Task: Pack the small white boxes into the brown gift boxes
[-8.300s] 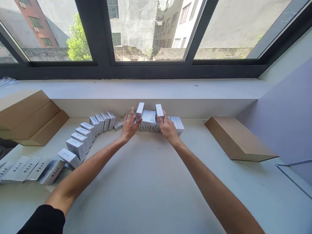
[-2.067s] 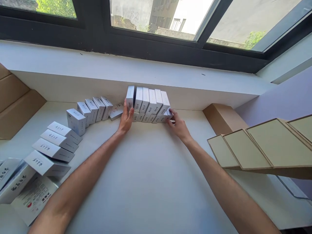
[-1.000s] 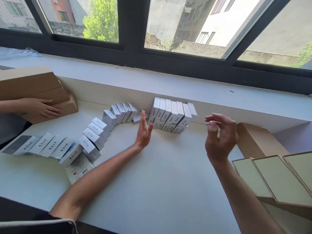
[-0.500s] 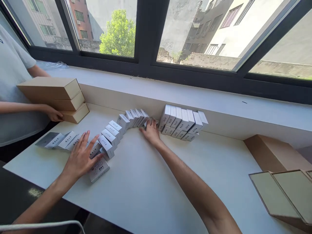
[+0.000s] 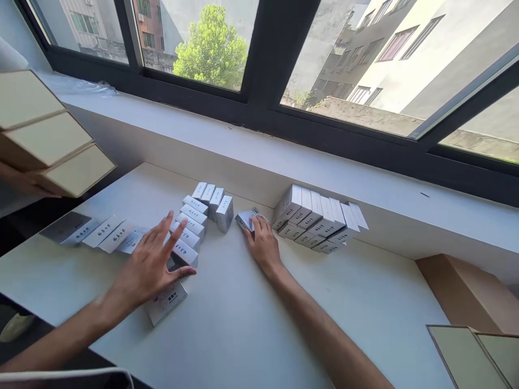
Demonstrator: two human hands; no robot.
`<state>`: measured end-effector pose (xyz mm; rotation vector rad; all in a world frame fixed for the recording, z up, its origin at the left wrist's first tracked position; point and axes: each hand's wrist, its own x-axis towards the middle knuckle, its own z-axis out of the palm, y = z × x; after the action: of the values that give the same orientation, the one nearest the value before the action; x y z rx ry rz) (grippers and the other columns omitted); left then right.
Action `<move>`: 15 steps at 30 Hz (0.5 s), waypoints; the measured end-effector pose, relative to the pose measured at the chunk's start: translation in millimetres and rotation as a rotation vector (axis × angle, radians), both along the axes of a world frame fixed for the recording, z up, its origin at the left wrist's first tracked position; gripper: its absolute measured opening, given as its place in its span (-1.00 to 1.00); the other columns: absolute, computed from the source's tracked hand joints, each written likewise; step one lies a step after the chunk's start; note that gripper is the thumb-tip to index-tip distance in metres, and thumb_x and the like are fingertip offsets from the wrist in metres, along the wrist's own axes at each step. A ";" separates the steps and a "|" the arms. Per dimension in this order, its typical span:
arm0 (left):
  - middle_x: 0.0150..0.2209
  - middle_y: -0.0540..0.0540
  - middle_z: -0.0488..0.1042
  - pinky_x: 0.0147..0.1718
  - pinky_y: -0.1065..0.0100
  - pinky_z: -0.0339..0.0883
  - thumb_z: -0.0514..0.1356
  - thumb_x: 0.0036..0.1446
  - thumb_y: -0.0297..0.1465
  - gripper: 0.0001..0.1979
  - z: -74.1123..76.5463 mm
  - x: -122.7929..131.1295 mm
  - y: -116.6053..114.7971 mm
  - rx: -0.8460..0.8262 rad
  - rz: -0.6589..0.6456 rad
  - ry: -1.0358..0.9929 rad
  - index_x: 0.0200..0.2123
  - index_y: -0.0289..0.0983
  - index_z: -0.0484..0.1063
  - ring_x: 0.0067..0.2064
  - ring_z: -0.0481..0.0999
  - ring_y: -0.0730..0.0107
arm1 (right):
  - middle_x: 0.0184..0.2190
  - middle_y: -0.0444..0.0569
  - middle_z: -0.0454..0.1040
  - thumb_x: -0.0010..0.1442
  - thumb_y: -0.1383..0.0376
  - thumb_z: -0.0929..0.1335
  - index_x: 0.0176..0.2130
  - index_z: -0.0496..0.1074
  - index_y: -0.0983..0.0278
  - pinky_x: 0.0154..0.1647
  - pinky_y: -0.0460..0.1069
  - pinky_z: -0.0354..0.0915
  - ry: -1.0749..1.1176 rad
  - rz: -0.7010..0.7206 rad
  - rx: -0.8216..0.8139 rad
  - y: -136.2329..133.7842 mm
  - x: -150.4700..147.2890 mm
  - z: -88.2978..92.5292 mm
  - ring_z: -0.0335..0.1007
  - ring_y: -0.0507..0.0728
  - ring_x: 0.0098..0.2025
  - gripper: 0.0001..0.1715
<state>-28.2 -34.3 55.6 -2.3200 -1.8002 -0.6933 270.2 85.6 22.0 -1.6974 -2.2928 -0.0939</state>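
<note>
My left hand point(image 5: 156, 262) is spread over a curved row of small white boxes point(image 5: 192, 213) on the white table point(image 5: 227, 324), fingers apart. Beneath its palm and thumb lies a flat white box point(image 5: 168, 303). My right hand point(image 5: 261, 240) rests its fingers on a small white box point(image 5: 246, 218) lying on the table. That box sits between the curved row and a double-layered block of white boxes point(image 5: 312, 213) near the sill wall. Further left, more white boxes lean in a line point(image 5: 107, 233).
At the left a person's hand point(image 5: 30, 181) holds three stacked brown boxes point(image 5: 52, 135). Brown boxes point(image 5: 470, 292) stand at the right edge. A windowsill point(image 5: 194, 129) runs behind the table. A white cable point(image 5: 68, 374) crosses the lower left.
The view has shifted. The person's brown boxes have moved left and off the table. Several boxes from the curved row's far end are no longer there; a flat box lies under my right fingers.
</note>
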 end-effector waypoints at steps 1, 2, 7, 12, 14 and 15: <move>0.47 -0.29 -0.10 0.18 -0.10 0.30 0.09 0.15 0.20 -0.06 2.2 5.2 1.7 -0.015 -0.012 0.018 0.45 -0.08 -0.11 0.37 0.20 -0.21 | 0.24 0.25 0.33 0.39 0.17 0.21 0.27 0.27 0.36 0.24 0.18 0.22 -0.011 0.001 -0.008 -2.3 -0.9 2.3 0.16 0.32 0.30 -0.44; 0.47 -0.28 -0.08 0.16 -0.10 0.32 0.11 0.16 0.17 -0.11 3.7 9.6 4.0 -0.033 -0.016 0.033 0.43 -0.07 -0.02 0.37 0.19 -0.22 | 0.22 0.26 0.34 0.38 0.15 0.23 0.26 0.29 0.35 0.23 0.20 0.22 -0.024 0.009 -0.022 -4.4 -1.7 5.5 0.18 0.34 0.28 -0.44; 0.43 -0.20 0.07 0.09 -0.05 0.41 0.12 0.28 -0.14 -0.42 5.6 11.6 14.4 -0.100 0.006 0.055 0.34 -0.04 0.19 0.31 0.29 -0.11 | 0.35 0.27 0.16 0.20 0.03 0.42 0.25 0.31 0.28 0.26 0.29 0.14 -0.089 0.076 -0.149 0.3 2.8 28.5 0.04 0.43 0.36 -0.27; 0.43 -0.29 0.06 0.13 -0.11 0.34 0.05 0.32 -0.22 -0.41 4.4 2.1 13.9 -0.066 0.053 0.066 0.38 -0.12 0.09 0.36 0.21 -0.15 | 0.42 0.19 0.05 0.04 -0.02 0.50 0.38 0.11 0.21 0.23 0.22 0.18 -0.094 0.068 -0.291 19.1 1.7 38.8 -0.01 0.40 0.41 0.08; 0.43 -0.34 0.03 0.16 -0.13 0.29 0.00 0.35 -0.22 -0.38 5.3 4.9 13.7 -0.076 0.070 0.078 0.42 -0.15 -0.01 0.39 0.15 -0.15 | 0.35 0.26 0.16 0.13 -0.04 0.42 0.36 0.15 0.25 0.19 0.22 0.20 -0.068 0.004 -0.294 18.4 -4.4 40.2 0.16 0.43 0.31 -0.05; 0.43 -0.35 0.02 0.20 -0.17 0.23 0.00 0.36 -0.17 -0.36 7.1 7.9 14.9 -0.081 0.073 0.083 0.43 -0.15 -0.04 0.41 0.11 -0.17 | 0.30 0.30 0.23 0.19 -0.03 0.37 0.34 0.17 0.27 0.16 0.22 0.23 -0.048 -0.035 -0.293 16.6 -7.3 41.7 0.26 0.43 0.25 -0.12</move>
<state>-20.3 -19.4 62.6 -2.2824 -1.8986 -0.5161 262.8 102.2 63.7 -1.8922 -2.4082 0.2070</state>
